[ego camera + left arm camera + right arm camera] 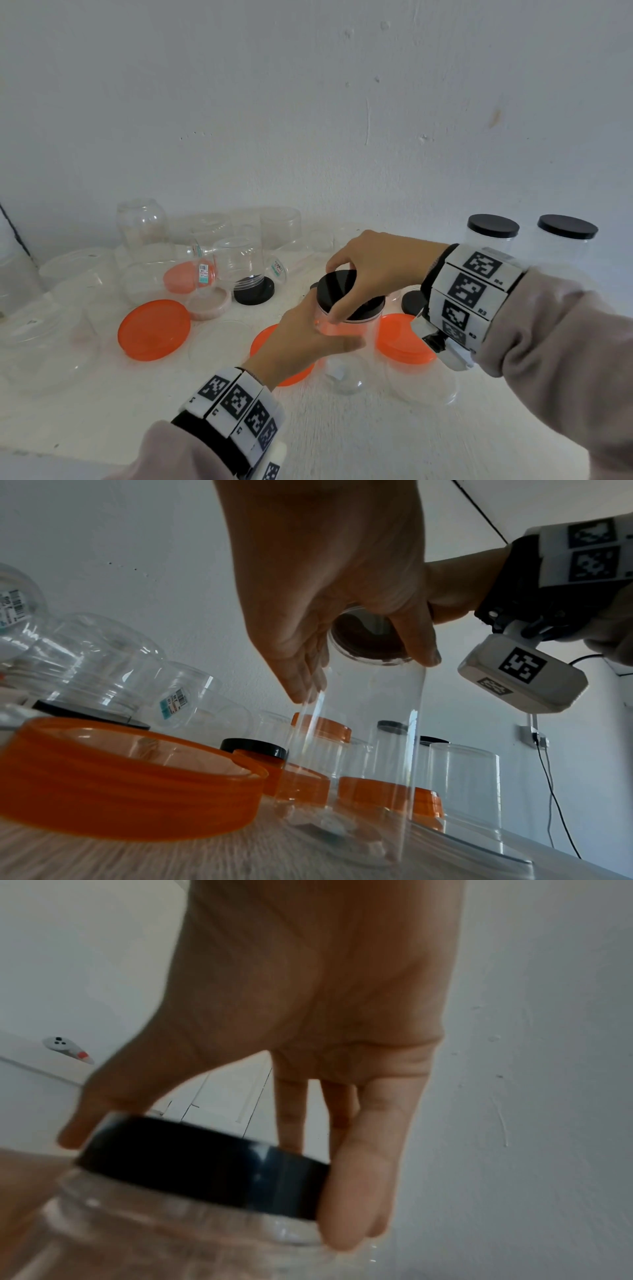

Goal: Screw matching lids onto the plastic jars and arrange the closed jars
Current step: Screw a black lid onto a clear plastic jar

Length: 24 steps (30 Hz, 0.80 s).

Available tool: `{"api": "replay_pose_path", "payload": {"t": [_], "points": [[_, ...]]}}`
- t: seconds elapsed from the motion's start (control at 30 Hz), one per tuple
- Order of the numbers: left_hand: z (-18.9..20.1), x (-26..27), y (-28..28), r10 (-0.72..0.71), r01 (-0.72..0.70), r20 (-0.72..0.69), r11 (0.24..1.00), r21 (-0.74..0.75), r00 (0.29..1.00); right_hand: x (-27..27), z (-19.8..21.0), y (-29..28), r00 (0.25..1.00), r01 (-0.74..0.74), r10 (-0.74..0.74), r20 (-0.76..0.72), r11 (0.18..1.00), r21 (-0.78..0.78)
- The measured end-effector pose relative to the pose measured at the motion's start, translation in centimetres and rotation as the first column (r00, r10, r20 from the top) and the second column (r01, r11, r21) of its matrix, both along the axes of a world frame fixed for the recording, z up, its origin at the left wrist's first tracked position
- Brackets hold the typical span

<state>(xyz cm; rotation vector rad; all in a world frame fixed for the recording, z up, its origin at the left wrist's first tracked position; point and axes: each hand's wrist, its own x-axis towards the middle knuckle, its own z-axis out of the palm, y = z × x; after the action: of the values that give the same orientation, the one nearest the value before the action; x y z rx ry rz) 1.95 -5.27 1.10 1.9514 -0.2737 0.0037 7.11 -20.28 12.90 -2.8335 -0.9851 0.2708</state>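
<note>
A tall clear plastic jar [346, 356] stands upright on the white table near the middle. My left hand [308, 334] wraps round its upper body; the left wrist view shows those fingers [304, 680] against the jar wall [369, 750]. A black lid [342, 291] sits on the jar mouth, slightly tilted. My right hand [370, 270] grips the lid's rim from above with thumb and fingers. In the right wrist view the black lid [205, 1167] sits on the jar neck [171, 1231] between my thumb and fingers [356, 1191].
Two closed jars with black lids [493, 229] [567, 231] stand at the back right. Orange lids [154, 329] [404, 339] lie around the held jar. Several open clear jars [144, 226] and a loose black lid [253, 291] crowd the back left. A wall rises behind.
</note>
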Motion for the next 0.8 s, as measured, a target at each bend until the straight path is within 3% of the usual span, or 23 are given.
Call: {"api": "replay_pose_path", "payload": {"t": [0.17,0.27,0.33,0.53,0.8], "points": [[-0.1,0.0,0.0,0.009,-0.009,0.007,1.0,0.003,1.0,-0.3,-0.6,0.4,0.992,0.115,-0.112,0.051,0.992,-0.058],[-0.1,0.1,0.0,0.011,-0.011,0.01,1.0,0.02,1.0,-0.2,0.7,0.1,0.993,0.024,-0.044,-0.108,0.984,-0.178],[-0.1,0.0,-0.1,0.014,-0.014,0.015,1.0,0.024,1.0,-0.3,1.4,0.0,0.991,-0.045,0.015,-0.131,0.973,-0.226],[0.0,0.0,-0.1,0.01,-0.01,0.007,0.999,0.035,1.0,-0.1,1.5,0.2,0.997,-0.049,0.038,-0.073,0.987,-0.154],[-0.1,-0.1,-0.1,0.013,-0.013,-0.007,1.0,-0.003,1.0,-0.3,0.1,0.5,0.994,0.111,-0.108,0.028,0.981,-0.156]]}}
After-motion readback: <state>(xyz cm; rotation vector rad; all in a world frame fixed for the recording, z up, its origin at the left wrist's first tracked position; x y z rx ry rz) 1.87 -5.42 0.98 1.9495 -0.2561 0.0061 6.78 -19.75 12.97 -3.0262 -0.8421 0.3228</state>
